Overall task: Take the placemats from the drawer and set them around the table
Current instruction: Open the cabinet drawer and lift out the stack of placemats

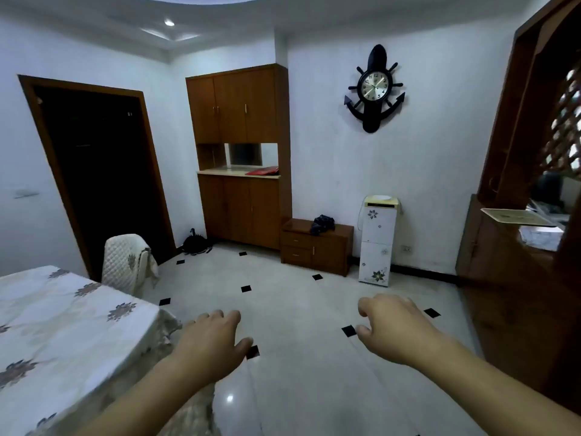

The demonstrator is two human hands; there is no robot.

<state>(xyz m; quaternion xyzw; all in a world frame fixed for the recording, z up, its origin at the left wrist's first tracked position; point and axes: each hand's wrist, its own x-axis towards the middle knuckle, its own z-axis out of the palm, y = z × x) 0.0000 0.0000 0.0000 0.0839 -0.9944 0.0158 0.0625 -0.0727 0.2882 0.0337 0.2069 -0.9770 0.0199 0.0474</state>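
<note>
The dining table (63, 325), draped in a cream cloth with grey floral motifs, fills the lower left of the frame; no placemat lies on the part that shows. Behind it, at centre left, stands a chair in a quilted cream cover (125, 262). At the upper centre rises a tall brown wooden cupboard (239, 152) with a red flat item (262, 170) on its ledge, too small to tell what it is. Right of centre sits a low brown wooden cabinet with two small drawers (295, 247), both shut; that is likely where the placemats are, though none is visible anywhere.

In the lower centre the left hand (213, 338) and, to its right, the right hand (396, 325) reach forward over the pale tiled floor (298, 388), each grip loosely apart and holding nothing.

Placemats would probably be thin, light and floppy or half-stiff; I judge it best to lift the stack with both hands under its long edges, so the sheets do not slide apart
</note>
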